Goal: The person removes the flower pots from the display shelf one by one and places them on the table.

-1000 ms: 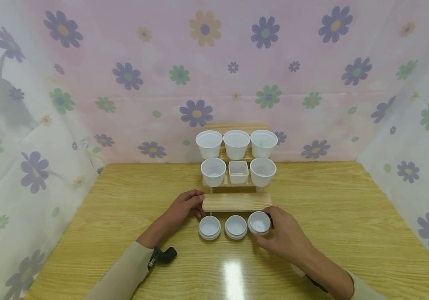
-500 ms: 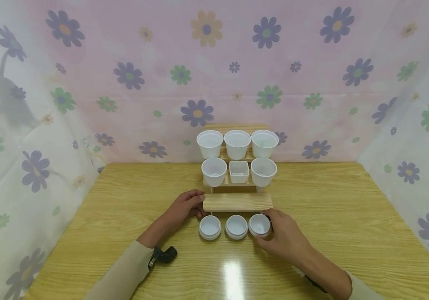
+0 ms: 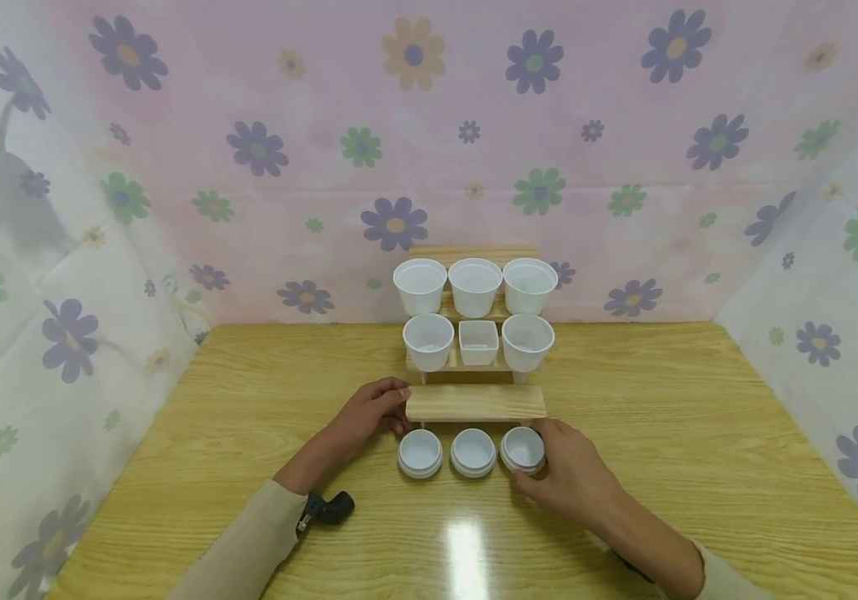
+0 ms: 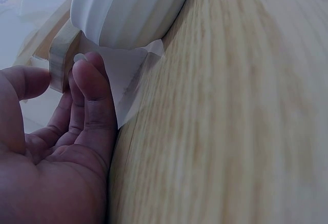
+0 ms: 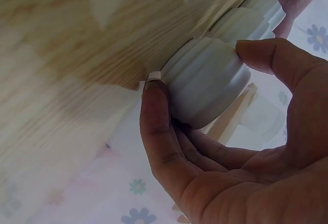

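Observation:
Three small round white ribbed pots stand in a row on the wooden table [image 3: 624,500], in front of a tiered wooden stand. My right hand [image 3: 575,475] holds the rightmost pot [image 3: 523,448], thumb at its near side and fingers curled round its far side; the right wrist view shows this pot [image 5: 207,83] upright on the tabletop. The middle pot [image 3: 473,452] and left pot [image 3: 420,454] stand apart from both hands. With thumb and fingers, my left hand [image 3: 364,418] grips the left end of the stand's lowest board [image 3: 476,403], whose end [image 4: 61,55] shows in the left wrist view.
Three white round cups fill the stand's top tier, among them the middle cup [image 3: 475,289]. Below them, a square white cup [image 3: 478,343] stands between two round ones. A flower-print cloth [image 3: 309,167] backs the table.
My right hand has lowered the rightmost pot to the tabletop and shifted it slightly right. My left hand has stayed at the board's end.

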### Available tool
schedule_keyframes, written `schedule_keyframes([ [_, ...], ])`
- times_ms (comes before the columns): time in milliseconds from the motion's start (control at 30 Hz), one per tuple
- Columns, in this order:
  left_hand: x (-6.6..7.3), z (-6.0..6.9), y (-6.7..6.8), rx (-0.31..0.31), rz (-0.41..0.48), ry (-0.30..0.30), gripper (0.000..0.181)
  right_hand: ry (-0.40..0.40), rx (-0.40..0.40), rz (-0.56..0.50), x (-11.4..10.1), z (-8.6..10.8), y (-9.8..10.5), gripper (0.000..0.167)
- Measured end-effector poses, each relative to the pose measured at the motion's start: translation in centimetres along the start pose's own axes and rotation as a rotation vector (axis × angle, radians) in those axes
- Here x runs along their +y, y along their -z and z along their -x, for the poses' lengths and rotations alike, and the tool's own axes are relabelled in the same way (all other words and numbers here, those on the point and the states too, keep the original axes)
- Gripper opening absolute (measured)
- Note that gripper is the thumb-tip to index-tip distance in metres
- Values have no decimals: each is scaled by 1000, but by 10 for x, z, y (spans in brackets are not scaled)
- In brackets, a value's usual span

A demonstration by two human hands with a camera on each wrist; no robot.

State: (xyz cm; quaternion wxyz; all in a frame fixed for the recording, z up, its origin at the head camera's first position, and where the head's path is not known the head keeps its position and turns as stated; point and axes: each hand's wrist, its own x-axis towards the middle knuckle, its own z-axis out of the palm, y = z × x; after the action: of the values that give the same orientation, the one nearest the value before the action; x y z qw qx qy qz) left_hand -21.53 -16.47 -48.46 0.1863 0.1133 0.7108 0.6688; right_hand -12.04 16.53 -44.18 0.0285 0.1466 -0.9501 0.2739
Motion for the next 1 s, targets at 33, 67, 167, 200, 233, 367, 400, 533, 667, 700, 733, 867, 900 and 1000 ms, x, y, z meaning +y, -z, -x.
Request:
schedule_keyframes([
  [33,0,0,0,-1,-2,-1,36,2,0,3,0,0,0,60],
  [67,0,0,0,-2,-2,-1,36,3,0,7,0,0,0,60],
  [167,0,0,0,-5,-1,-4,37,6,4,12,1,0,-1,59],
  [200,0,0,0,-7,-1,-7,37,7,4,13,1,0,-1,59],
  [233,1,0,0,-9,-1,-8,37,8,4,15,2,0,-1,59],
  [367,1,2,-1,-9,1,-9,37,13,1,16,2,1,0,61],
  [400,1,1,0,-10,2,-11,37,16,-1,17,1,1,1,61],
  [533,0,1,-1,-9,5,-9,37,29,-11,18,1,2,5,64],
  [667,2,2,-1,-11,-1,-14,37,40,-31,22,0,2,9,66],
  [700,2,2,-1,-11,-2,-15,37,40,-36,24,0,2,10,66],
  [733,2,2,-2,-12,-3,-16,37,37,-41,24,0,3,11,66],
  [867,2,1,-1,-13,-1,-16,35,2,-64,7,-2,2,18,66],
  [900,2,1,-1,-11,1,-16,35,-10,-68,1,-3,2,21,65],
  [1000,2,1,0,-7,3,-15,35,-22,-70,-3,-4,2,27,62],
])
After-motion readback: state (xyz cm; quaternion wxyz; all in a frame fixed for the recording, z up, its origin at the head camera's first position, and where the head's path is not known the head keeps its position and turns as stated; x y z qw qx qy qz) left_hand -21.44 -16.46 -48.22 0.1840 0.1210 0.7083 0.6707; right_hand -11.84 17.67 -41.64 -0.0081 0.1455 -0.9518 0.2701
